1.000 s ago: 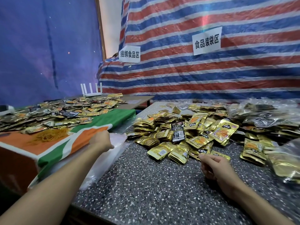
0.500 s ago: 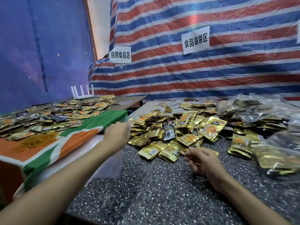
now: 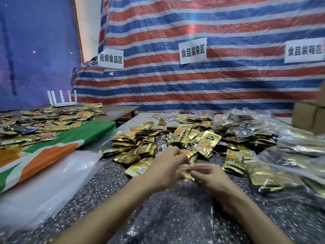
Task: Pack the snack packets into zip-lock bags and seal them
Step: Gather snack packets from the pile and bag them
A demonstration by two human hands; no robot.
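**Left hand crosses to meet the right at a bag's mouth**

Since 0.5 s ago the left hand (image 3: pixel 165 166) has swung in from the left side of the tabletop (image 3: pixel 98 196), and the right hand (image 3: pixel 209 176) has lifted to meet it. The 2 hands now sit close together at the centre. Their fingers curl onto the red zip strip (image 3: pixel 197 167) of a clear zip-lock bag (image 3: pixel 175 208), though blur hides the exact pinch.

Behind everything hangs a crinkled woven tarp (image 3: pixel 193 88) in red, blue and white stripes. The tabletop is hard, dark and speckled like stone.

A loose heap of snack packets (image 3: pixel 140 145) lies on the tabletop just beyond the hands. They are flat, glossy gold foil pouches with crimped edges. They look light and slick and likely to slide over each other, so a few are probably best gathered by their flat faces.

The bag drapes from the hands toward the viewer over the tabletop and appears empty. Its film looks thin, limp, slippery and nearly weightless, so it is unlikely to stay open by itself. The stiffer zip strip is the sensible place to hold it, with 1 lip in each hand.
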